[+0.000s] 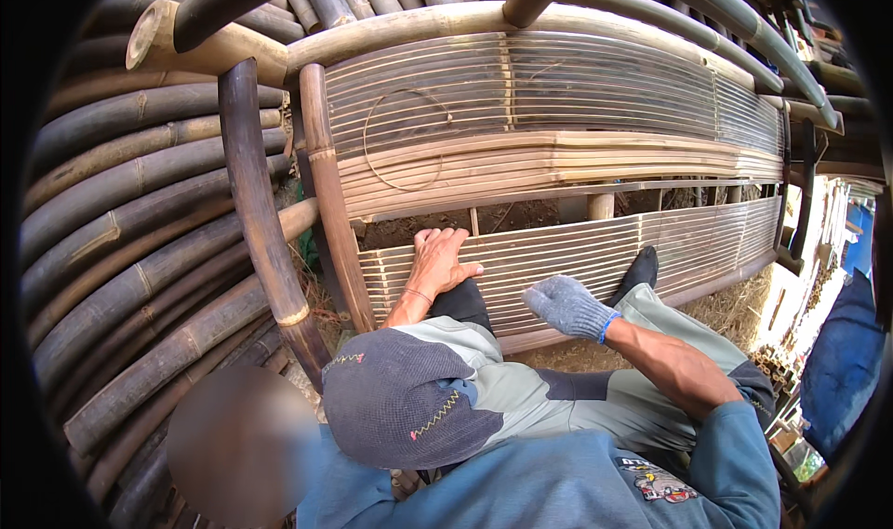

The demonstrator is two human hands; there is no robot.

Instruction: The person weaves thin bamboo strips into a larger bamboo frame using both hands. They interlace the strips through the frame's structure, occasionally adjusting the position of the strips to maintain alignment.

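Note:
My bare left hand (441,265) lies over the far edge of the near panel of thin bamboo slats (567,269), at its left end. Its fingers curl over the edge slat while the thumb points right. My right hand (566,308), in a grey knitted glove with a blue cuff, is held above the same panel, right of the left hand. That hand is closed, and what it may hold is hidden. Beyond a gap, a stack of bamboo strips (558,157) lies across the bamboo frame (337,204). A thin loop (367,138) rests on the strips and far slats.
Dark bamboo poles (139,166) are piled along the left. A slanting dark post (260,194) stands close to my left arm. Thick poles (409,29) cross the far side. My dark-covered foot (638,273) is at the near panel. Blue sheeting (842,371) hangs at right.

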